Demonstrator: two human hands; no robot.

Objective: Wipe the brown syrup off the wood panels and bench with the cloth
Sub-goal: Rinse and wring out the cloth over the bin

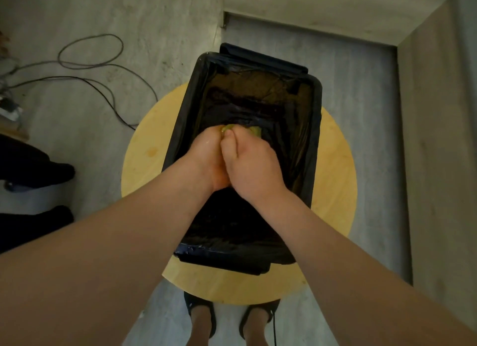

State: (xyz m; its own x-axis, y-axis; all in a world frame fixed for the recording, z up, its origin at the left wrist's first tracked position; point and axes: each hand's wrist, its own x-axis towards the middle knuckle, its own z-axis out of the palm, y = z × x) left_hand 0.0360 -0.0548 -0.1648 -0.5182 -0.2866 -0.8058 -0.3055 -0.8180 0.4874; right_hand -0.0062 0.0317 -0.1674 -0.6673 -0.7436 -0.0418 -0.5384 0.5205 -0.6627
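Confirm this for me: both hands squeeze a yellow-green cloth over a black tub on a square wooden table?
The table is round, not square, as the head view shows. The left hand and right hand do squeeze the cloth over the black tub.

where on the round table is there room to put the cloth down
Bare wood: crescents of the round table left and right of the black-lined tub, plus a strip at its near end. The tub fills the middle; left hand and right hand grip the cloth there.

Yellow-green cloth (242, 130), black plastic-lined tub (313, 149), pale yellow round stool (335, 180), grey floor (154, 31), black cables (90, 62)
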